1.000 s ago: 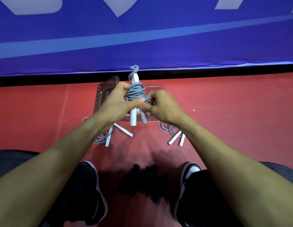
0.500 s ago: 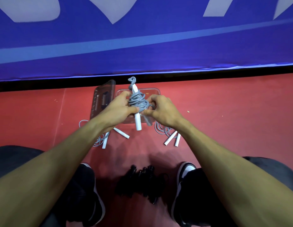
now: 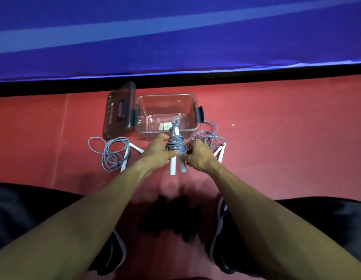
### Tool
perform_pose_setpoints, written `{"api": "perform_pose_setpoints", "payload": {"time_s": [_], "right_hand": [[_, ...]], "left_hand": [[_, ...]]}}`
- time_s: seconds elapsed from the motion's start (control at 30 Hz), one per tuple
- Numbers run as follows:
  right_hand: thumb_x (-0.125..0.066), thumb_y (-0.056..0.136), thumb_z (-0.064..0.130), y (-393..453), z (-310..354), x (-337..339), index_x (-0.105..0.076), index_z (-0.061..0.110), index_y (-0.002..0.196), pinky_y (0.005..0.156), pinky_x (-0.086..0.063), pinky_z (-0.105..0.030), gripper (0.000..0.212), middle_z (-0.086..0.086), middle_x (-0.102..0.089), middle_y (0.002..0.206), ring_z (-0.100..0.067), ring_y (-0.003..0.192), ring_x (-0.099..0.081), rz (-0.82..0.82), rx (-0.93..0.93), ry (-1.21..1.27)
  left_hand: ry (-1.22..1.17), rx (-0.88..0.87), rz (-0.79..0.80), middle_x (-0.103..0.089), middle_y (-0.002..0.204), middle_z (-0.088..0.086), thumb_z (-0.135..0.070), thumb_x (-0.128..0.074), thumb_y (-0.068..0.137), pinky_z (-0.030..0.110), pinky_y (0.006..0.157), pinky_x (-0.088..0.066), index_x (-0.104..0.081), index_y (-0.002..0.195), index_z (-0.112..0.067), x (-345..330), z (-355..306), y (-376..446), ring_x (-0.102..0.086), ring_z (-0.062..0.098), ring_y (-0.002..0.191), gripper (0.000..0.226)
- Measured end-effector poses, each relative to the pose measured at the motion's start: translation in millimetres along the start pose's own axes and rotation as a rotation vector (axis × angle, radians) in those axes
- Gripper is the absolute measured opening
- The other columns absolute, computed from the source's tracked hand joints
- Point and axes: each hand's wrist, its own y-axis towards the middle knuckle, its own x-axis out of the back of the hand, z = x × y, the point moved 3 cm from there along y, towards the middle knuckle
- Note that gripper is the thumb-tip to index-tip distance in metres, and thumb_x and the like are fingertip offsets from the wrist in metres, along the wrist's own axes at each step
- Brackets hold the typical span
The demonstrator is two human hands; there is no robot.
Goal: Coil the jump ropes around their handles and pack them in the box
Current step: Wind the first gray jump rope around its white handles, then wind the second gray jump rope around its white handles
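Grey cord (image 3: 176, 146) wraps tightly around two white handles (image 3: 173, 167).

The box (image 3: 167, 116) sits on the floor (image 3: 276, 138) at twelve o'clock, its lid (image 3: 119, 110) touching its nine o'clock side. Just before the box, both hands hold the coiled rope (image 3: 175, 146). A loose rope (image 3: 113, 154) lies at ten o'clock, another rope (image 3: 212, 138) at two o'clock beside the box.

Both forearms are bare, with no sleeves in view. The legs wear dark, probably black, trousers (image 3: 327, 225). The shoes (image 3: 222, 237) are black with white trim along soles and sides.
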Motion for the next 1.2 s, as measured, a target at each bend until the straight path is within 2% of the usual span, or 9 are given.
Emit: {"api": "perform_pose_setpoints", "payload": {"time_s": [0.27, 0.47, 0.6, 0.7, 0.8, 0.9, 0.97, 1.03, 1.2], "right_hand": [[-0.074, 0.088, 0.031, 23.1, -43.8, -53.5, -0.070, 0.006, 0.090, 0.078, -0.053, -0.039, 0.025, -0.018, -0.075, 0.091, -0.036, 0.093, -0.069, 0.057, -0.129, 0.119], [-0.075, 0.088, 0.032, 32.3, -71.2, -79.3, -0.070, -0.002, 0.100, 0.074, -0.042, -0.033, 0.036, -0.020, -0.073, 0.098, -0.037, 0.097, -0.065, 0.102, -0.195, 0.100], [-0.075, 0.087, 0.030, 35.2, -81.9, -91.5, -0.069, -0.002, 0.107, 0.070, -0.037, -0.025, 0.038, -0.018, -0.073, 0.104, -0.035, 0.101, -0.065, 0.113, -0.212, 0.104], [-0.074, 0.088, 0.028, 36.6, -87.2, -98.5, -0.069, -0.005, 0.107, 0.082, -0.046, -0.033, 0.037, -0.021, -0.073, 0.104, -0.037, 0.102, -0.066, 0.134, -0.212, 0.126], [-0.070, 0.092, 0.024, 38.3, -93.9, -115.3, -0.064, -0.004, 0.115, 0.087, -0.044, -0.035, 0.036, -0.021, -0.071, 0.113, -0.037, 0.108, -0.064, 0.144, -0.247, 0.140], [-0.066, 0.094, 0.025, 40.6, -99.1, -136.8, -0.061, -0.001, 0.121, 0.084, -0.043, -0.028, 0.037, -0.019, -0.070, 0.117, -0.035, 0.112, -0.063, 0.145, -0.298, 0.187], [-0.067, 0.093, 0.028, 42.6, -99.7, -151.7, -0.062, 0.001, 0.118, 0.085, -0.045, -0.026, 0.037, -0.018, -0.071, 0.115, -0.034, 0.110, -0.065, 0.151, -0.322, 0.213], [-0.069, 0.089, 0.036, 45.3, -101.3, -166.9, -0.067, 0.005, 0.111, 0.089, -0.052, -0.037, 0.038, -0.018, -0.073, 0.109, -0.036, 0.107, -0.067, 0.158, -0.331, 0.212], [-0.069, 0.089, 0.042, 49.5, -104.0, -186.6, -0.069, 0.006, 0.112, 0.087, -0.049, -0.040, 0.042, -0.020, -0.071, 0.115, -0.039, 0.112, -0.063, 0.155, -0.320, 0.147]], "left_hand": [[0.067, 0.141, -0.001, -0.069, 0.107, 0.014, -0.037, -0.070, 0.060, 0.055, 0.092, -0.055, -0.049, 0.096, -0.027, -20.7, 74.7, 49.9, -0.068, 0.033, 0.104, 0.043], [0.080, 0.153, -0.004, -0.066, 0.113, 0.021, -0.008, -0.077, 0.078, 0.055, 0.093, -0.053, -0.049, 0.098, -0.021, -35.6, 97.5, 57.1, -0.064, 0.039, 0.108, 0.036], [0.051, 0.175, -0.025, -0.066, 0.092, 0.003, 0.002, -0.072, 0.086, 0.048, 0.095, -0.054, -0.053, 0.088, -0.026, -40.2, 105.8, 63.4, -0.065, 0.027, 0.096, 0.034], [0.029, 0.200, 0.003, -0.066, 0.087, -0.004, 0.001, -0.068, 0.091, 0.046, 0.096, -0.054, -0.059, 0.086, -0.027, -44.9, 118.6, 69.7, -0.067, 0.025, 0.096, 0.030], [0.044, 0.206, 0.010, -0.072, 0.100, 0.001, -0.005, -0.067, 0.092, 0.046, 0.098, -0.054, -0.065, 0.104, -0.021, -46.8, 136.8, 75.3, -0.069, 0.025, 0.103, 0.020], [0.106, 0.208, -0.030, -0.073, 0.114, 0.009, -0.006, -0.067, 0.091, 0.041, 0.100, -0.051, -0.064, 0.125, -0.008, -45.4, 150.2, 79.7, -0.068, 0.024, 0.106, 0.034], [0.147, 0.204, -0.038, -0.072, 0.115, 0.009, -0.004, -0.066, 0.091, 0.037, 0.099, -0.051, -0.065, 0.126, -0.008, -42.7, 156.4, 81.3, -0.067, 0.025, 0.107, 0.035], [0.167, 0.215, -0.021, -0.070, 0.119, 0.003, -0.007, -0.065, 0.093, 0.032, 0.101, -0.049, -0.063, 0.131, -0.011, -40.7, 164.5, 82.3, -0.065, 0.020, 0.109, 0.039], [0.292, 0.192, -0.014, -0.056, 0.131, 0.006, -0.014, -0.066, 0.093, 0.020, 0.102, -0.041, -0.061, 0.138, -0.016, -38.0, 185.1, 90.2, -0.060, 0.019, 0.117, 0.045]]}}
